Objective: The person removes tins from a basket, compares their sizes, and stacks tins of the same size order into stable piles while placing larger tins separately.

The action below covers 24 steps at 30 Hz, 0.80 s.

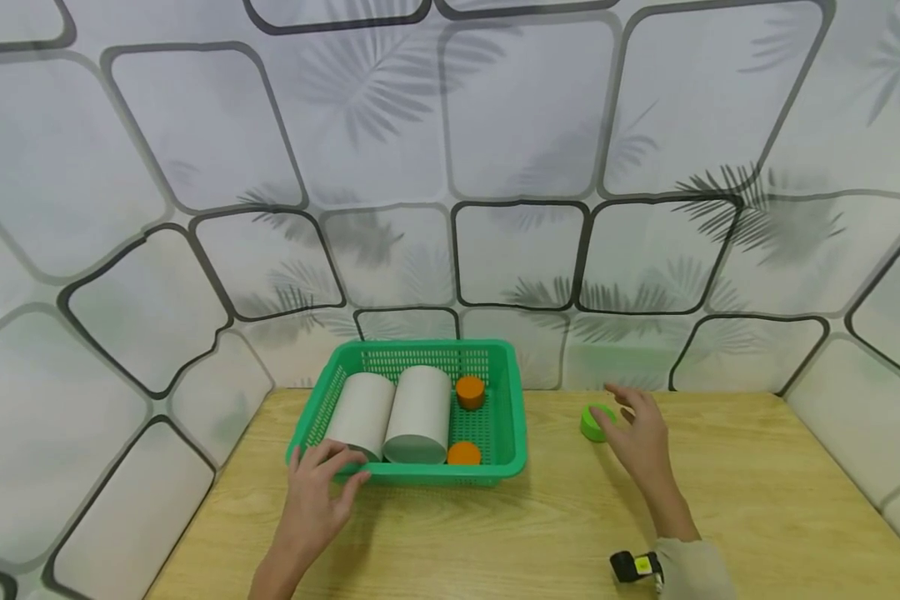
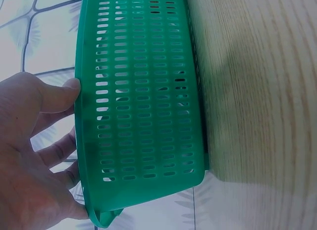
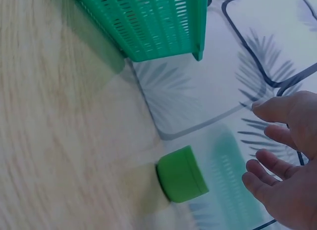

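Left hand point(image 1: 315, 502) pinches rim of green rectangular plastic basket point(image 1: 435, 471); right hand point(image 1: 640, 431), fingers parted, hovers at short bright-green cylinder point(image 1: 591, 426), right of basket. Likely reaching stage; next calls for closing round cylinder.

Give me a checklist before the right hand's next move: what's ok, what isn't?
1. Green basket held: ok; the left hand pinches its near rim.
2. Right hand free: ok; it holds nothing.
3. Green cylinder gripped: not ok; the right wrist view shows a gap between it and the right hand.
4. Room in green basket: ok; bare bottom shows between the orange pieces, beside the white cylinders.
5. Green cylinder's underside: cannot tell; hidden.
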Tool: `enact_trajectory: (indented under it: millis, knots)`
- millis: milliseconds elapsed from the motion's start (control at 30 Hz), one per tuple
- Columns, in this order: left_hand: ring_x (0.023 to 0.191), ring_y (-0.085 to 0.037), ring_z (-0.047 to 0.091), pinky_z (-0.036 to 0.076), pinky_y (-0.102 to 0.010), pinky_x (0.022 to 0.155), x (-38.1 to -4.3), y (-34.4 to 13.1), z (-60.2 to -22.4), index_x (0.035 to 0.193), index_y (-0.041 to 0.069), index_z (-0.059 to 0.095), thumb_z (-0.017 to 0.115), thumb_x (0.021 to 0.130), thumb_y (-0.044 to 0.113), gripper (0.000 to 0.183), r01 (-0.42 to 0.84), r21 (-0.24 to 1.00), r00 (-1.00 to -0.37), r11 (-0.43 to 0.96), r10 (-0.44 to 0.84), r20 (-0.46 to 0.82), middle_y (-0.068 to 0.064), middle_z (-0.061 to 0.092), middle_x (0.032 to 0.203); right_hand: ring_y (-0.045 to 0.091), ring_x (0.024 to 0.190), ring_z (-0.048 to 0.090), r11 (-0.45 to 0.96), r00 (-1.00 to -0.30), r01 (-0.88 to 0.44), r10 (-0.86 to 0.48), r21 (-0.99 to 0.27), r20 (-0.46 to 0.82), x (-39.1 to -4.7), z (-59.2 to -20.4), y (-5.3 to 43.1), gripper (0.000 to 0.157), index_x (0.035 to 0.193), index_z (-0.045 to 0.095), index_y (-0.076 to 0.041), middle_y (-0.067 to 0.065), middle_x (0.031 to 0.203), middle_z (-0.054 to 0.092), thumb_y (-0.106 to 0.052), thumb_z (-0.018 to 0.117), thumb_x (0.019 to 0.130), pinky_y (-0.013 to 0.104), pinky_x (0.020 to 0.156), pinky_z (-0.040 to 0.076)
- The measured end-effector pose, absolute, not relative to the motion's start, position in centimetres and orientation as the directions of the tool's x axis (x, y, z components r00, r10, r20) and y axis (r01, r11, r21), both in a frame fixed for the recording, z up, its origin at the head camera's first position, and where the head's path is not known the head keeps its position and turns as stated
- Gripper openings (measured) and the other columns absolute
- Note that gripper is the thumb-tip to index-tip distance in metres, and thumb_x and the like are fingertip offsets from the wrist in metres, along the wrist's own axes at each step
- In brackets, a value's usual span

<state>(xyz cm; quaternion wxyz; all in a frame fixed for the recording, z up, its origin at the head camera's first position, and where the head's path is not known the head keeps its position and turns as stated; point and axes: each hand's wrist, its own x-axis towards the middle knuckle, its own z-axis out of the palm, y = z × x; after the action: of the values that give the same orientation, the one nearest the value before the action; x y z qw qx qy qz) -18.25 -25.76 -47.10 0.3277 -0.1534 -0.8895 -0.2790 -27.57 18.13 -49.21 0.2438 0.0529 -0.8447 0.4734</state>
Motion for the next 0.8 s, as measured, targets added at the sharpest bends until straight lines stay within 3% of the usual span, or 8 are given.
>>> enact_trajectory:
  millis: [333, 800]
  knots:
    - [0.094, -0.03, 0.064, 0.021, -0.089, 0.095, -18.4, -26.0, -47.2, 0.087, 0.013, 0.074, 0.092, 0.069, -0.002, 0.029, 0.463, 0.39, -0.733, 0.796, 0.096, 0.674, -0.002, 0.065, 0.094, 0.037, 0.116, 0.057, 0.53, -0.854, -0.377, 0.119, -0.76, 0.507, -27.0, -47.8, 17.3, 0.039, 0.128, 0.066, 0.001, 0.02, 0.124, 0.057, -0.005, 0.079, 0.091, 0.053, 0.098, 0.051]
    - [0.095, -0.03, 0.064, 0.021, -0.089, 0.095, -18.5, -26.2, -47.4, 0.087, 0.013, 0.075, 0.092, 0.07, -0.001, 0.029, 0.472, 0.383, -0.725, 0.794, 0.102, 0.681, -0.002, 0.065, 0.095, 0.03, 0.117, 0.06, 0.447, -0.812, -0.53, -0.023, -0.721, 0.583, -25.2, -44.8, 14.4, 0.043, 0.131, 0.064, -0.001, 0.013, 0.127, 0.06, -0.004, 0.079, 0.09, 0.048, 0.096, 0.052]
